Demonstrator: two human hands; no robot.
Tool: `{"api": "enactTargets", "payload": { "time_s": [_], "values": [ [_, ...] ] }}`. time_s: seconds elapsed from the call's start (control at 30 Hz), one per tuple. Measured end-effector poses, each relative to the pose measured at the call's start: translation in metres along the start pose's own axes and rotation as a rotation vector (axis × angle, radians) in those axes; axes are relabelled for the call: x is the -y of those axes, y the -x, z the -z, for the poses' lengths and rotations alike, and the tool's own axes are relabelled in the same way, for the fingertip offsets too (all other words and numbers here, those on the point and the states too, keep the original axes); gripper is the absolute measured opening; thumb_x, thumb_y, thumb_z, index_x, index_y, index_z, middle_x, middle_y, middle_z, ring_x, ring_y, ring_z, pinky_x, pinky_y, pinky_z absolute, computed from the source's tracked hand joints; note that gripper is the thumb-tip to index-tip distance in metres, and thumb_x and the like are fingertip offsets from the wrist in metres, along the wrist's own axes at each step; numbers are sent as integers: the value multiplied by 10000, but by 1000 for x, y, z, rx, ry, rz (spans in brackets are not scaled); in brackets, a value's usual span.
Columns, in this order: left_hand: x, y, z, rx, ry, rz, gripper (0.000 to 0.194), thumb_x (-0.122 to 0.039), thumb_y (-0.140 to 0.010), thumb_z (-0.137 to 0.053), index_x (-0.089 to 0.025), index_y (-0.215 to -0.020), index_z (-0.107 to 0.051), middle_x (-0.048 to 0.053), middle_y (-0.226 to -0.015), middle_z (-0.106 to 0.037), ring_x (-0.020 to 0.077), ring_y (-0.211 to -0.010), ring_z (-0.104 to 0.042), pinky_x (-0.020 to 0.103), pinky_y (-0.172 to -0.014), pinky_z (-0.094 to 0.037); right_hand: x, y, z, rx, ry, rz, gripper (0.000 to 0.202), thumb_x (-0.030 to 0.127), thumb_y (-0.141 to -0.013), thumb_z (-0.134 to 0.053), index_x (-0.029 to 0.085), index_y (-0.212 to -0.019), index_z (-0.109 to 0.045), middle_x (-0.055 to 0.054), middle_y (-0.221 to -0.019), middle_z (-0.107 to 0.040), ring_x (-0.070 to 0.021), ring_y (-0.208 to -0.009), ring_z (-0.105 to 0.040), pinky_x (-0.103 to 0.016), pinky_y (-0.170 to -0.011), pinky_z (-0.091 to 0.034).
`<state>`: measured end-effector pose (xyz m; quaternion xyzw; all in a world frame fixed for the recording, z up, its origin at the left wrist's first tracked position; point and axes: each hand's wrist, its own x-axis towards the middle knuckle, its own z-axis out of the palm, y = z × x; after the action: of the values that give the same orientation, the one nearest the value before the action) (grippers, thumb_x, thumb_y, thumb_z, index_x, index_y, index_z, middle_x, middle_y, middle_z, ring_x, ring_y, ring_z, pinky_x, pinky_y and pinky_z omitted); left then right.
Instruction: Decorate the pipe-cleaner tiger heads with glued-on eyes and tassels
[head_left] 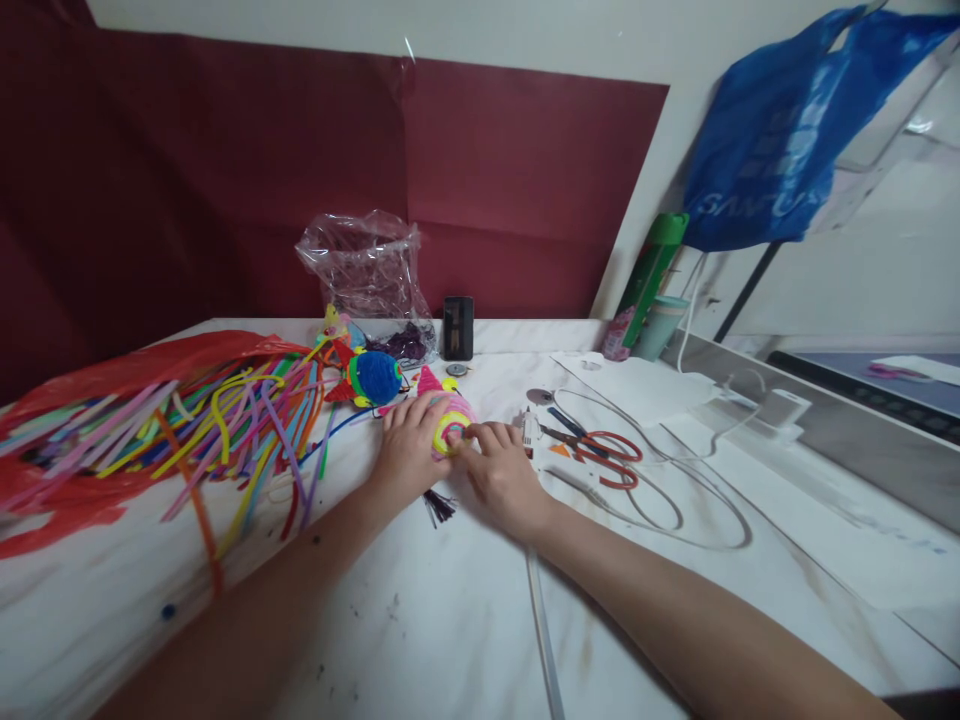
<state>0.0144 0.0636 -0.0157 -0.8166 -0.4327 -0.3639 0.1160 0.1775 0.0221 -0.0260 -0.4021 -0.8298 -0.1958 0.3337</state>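
A pink and yellow pipe-cleaner craft piece (463,407), wound in rings and shaped like a fish, lies on the marble-patterned table between my hands. My left hand (409,445) is wrapped round its left side, holding it against the table. Curled fingers of my right hand (506,478) pinch at its front end, by the yellow ring; their tips are partly hidden. Just behind stands a similar blue fish (377,377) with red fins and a green and orange band. A small bundle of dark bristles (439,508) sticks out below my left hand.
Loose coloured pipe cleaners (225,420) spread over a red plastic bag (82,518) at left. To the right are a white glue gun (529,430), red-handled scissors (611,447) and looped white cables (720,543). A clear plastic bag (367,265) and a black phone-like object (458,328) stand behind.
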Motion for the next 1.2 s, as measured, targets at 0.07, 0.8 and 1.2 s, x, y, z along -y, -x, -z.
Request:
{"api": "enactTargets", "payload": {
  "time_s": [0.07, 0.8, 1.2],
  "values": [
    [2, 0, 1, 7, -5, -8, 573, -262, -694, -632, -229, -1249, -494, 94, -1307, -546, 300, -1194, -474, 434, -1004, -324, -3, -1, 2, -56, -117, -53, 281, 140, -886, -458, 184, -1129, -590, -116, -1043, -590, -240, -934, -477, -374, -758, -343],
    [18, 3, 16, -26, 278, -39, 359, -248, -796, -596, -211, -1142, -507, 97, -1238, -568, 245, -1171, -506, 433, -994, -400, -15, -5, 1, -74, -458, -404, 128, 89, -787, -471, 195, -821, -535, -53, -815, -591, -193, -797, -531, -340, -764, -427],
    [17, 5, 19, 30, 334, -3, 436, -178, -753, -603, -217, -1169, -478, 88, -1263, -541, 247, -1196, -482, 452, -1010, -390, -14, -7, 7, -32, -482, -501, 222, 86, -825, -468, 166, -982, -604, -89, -906, -668, -199, -837, -617, -343, -781, -482]
  ]
}}
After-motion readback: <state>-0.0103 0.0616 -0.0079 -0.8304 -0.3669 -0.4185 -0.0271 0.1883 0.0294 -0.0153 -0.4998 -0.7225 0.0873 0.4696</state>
